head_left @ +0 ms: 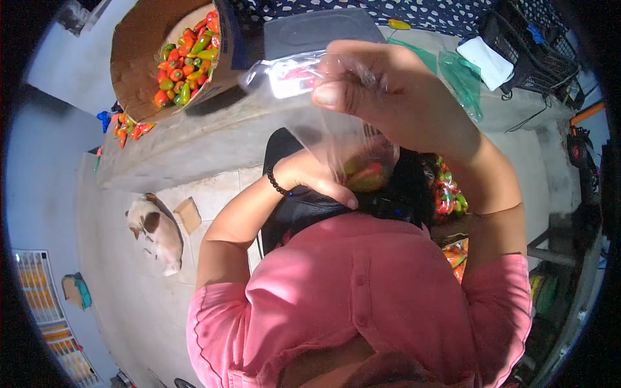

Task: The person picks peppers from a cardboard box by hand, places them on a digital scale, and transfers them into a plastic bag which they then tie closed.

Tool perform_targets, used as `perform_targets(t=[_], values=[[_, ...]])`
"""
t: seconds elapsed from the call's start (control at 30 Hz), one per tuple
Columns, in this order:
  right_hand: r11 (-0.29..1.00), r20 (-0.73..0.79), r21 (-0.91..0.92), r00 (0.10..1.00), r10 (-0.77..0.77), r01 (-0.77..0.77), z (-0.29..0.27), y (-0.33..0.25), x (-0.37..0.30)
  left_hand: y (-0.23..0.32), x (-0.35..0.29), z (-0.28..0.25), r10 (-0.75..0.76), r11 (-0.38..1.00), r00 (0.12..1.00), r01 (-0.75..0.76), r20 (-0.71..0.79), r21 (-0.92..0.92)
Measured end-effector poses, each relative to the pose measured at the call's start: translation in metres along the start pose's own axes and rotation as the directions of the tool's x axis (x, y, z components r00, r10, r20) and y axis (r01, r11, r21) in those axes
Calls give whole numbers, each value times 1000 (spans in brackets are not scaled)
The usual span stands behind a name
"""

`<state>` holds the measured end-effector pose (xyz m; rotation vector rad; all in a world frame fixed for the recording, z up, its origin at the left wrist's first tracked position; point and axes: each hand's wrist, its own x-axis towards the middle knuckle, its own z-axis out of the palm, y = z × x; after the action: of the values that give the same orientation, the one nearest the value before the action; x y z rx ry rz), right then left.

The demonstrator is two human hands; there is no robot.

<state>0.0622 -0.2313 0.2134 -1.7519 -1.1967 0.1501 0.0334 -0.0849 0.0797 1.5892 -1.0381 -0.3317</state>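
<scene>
My right hand (381,87), raised over the ledge, pinches the gathered top of a clear plastic bag (304,119) between thumb and fingers. A few red and green peppers (367,176) sit in the bottom of the bag. Lower down, above my lap, my left hand (317,178), with a dark beaded bracelet at the wrist, holds the lower part of the bag. Its thumb shows in front of the peppers; the other fingers are hidden behind the plastic.
On the ledge (213,136) a cardboard box (139,61) holds many peppers, beside a grey flat-topped device (323,32). Green plastic (462,81), a white cloth (486,63) and a black crate (540,52) are at right. Bagged peppers (446,197) lie beside me. A patched animal (158,233) lies on the floor.
</scene>
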Motion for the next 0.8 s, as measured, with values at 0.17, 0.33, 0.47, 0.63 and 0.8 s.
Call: perform_targets(t=[0.17, 0.33, 0.47, 0.63, 0.8], values=[[991, -70, 59, 991, -116, 120, 17, -8, 6, 12, 5, 9, -239, 971, 966, 236, 102, 34], [959, -114, -133, 957, -267, 252, 25, -10, 10, -8, 5, 26, -98, 994, 991, 101, 89, -30], [987, -132, 118, 987, -90, 106, 17, -19, 3, -20, 1, 24, -247, 909, 963, 194, 103, 369], [972, -131, -14, 963, -235, 235, 33, -5, 13, -19, 8, 33, -362, 887, 927, 311, 95, 340], [977, -220, -76, 952, -212, 200, 29, 12, 20, -11, 20, 25, -388, 897, 902, 416, -187, 146]])
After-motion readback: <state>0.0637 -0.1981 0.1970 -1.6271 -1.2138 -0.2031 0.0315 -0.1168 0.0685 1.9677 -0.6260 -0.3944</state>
